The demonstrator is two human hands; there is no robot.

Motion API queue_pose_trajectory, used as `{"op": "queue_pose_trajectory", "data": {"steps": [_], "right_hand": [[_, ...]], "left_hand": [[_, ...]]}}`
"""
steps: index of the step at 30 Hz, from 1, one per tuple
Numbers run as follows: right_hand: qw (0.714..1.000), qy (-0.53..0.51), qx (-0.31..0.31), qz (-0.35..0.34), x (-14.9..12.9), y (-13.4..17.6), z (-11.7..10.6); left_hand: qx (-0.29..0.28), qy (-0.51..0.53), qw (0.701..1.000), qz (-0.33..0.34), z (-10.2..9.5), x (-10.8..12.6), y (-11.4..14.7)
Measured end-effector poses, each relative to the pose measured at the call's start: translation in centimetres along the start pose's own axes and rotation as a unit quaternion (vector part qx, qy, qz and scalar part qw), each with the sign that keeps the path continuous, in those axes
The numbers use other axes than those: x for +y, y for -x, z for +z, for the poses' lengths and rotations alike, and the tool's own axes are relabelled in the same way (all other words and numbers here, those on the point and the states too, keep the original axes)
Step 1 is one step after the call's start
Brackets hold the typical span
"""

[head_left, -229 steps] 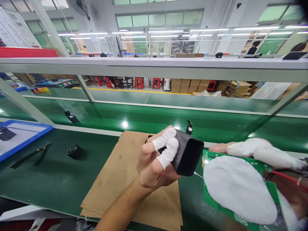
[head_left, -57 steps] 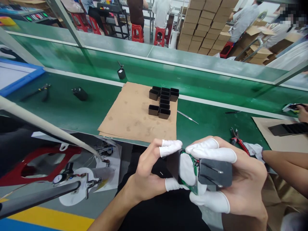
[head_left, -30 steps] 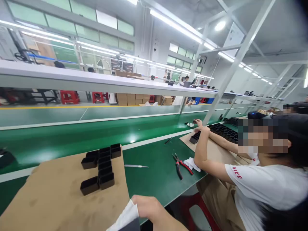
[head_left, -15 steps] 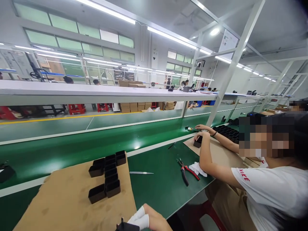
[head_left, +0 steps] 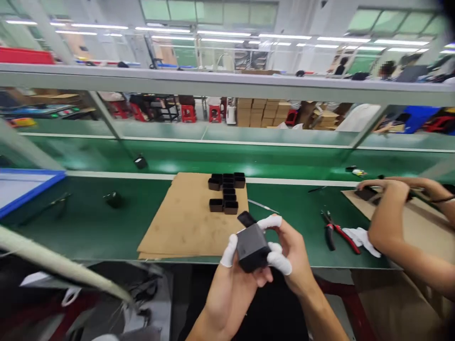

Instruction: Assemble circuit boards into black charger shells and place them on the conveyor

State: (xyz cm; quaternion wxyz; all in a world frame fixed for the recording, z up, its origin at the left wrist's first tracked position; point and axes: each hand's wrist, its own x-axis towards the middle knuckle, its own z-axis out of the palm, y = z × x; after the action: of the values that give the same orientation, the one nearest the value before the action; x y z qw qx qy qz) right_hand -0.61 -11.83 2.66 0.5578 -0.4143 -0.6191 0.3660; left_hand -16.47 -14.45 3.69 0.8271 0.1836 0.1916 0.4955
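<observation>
A small black box-shaped housing [head_left: 251, 246] is held up in front of me between both hands, over the near table edge. My left hand [head_left: 229, 289] grips it from the left and below, thumb against its side. My right hand [head_left: 293, 248] closes on its right side and upper edge. White finger cots cover several fingertips. A flat black piece [head_left: 246, 218] sticks out at the housing's top; whether it is joined to it I cannot tell. Beyond lies a brown cardboard sheet [head_left: 185, 213], with several open black cases [head_left: 229, 194] grouped at its right side.
Right of the cardboard lie a pale thin tool [head_left: 263, 206], red-and-black pliers [head_left: 339, 232] and a crumpled white cloth [head_left: 362, 239]. A co-worker's arms [head_left: 394, 227] work at the far right. Small black pieces [head_left: 113, 199] and a blue-edged tray [head_left: 31, 182] are on the left.
The view has swung left and down. Both my hands now show on the black housing; earlier only one hand with a black piece showed at the bottom edge.
</observation>
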Motion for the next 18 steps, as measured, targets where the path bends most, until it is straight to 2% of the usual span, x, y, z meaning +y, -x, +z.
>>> {"op": "queue_pose_trajectory", "data": {"steps": [6, 9, 12, 15, 17, 18], "right_hand": [[0.999, 0.029, 0.019, 0.027, -0.7, -1.6, 1.0], [0.999, 0.039, -0.002, 0.030, -0.8, -1.5, 1.4], [0.997, 0.063, -0.034, -0.004, -0.1, -0.8, 2.1], [0.988, 0.125, -0.034, -0.089, 2.0, 0.7, 3.1], [0.982, 0.147, -0.034, -0.112, 3.9, 2.0, 4.0], [0.984, 0.142, -0.028, -0.101, 4.9, 2.8, 4.6]], "left_hand": [[0.035, 0.106, 0.994, -0.008, 1.0, -0.6, 0.3], [0.055, 0.074, 0.996, 0.013, 0.1, -0.9, 0.4], [0.086, -0.025, 0.991, 0.096, -2.4, -1.4, 0.4], [0.181, -0.157, 0.945, 0.224, -6.3, -2.0, 0.9], [0.242, -0.267, 0.886, 0.293, -9.0, -2.3, 1.3], [0.257, -0.331, 0.851, 0.317, -10.2, -2.4, 1.5]]}}
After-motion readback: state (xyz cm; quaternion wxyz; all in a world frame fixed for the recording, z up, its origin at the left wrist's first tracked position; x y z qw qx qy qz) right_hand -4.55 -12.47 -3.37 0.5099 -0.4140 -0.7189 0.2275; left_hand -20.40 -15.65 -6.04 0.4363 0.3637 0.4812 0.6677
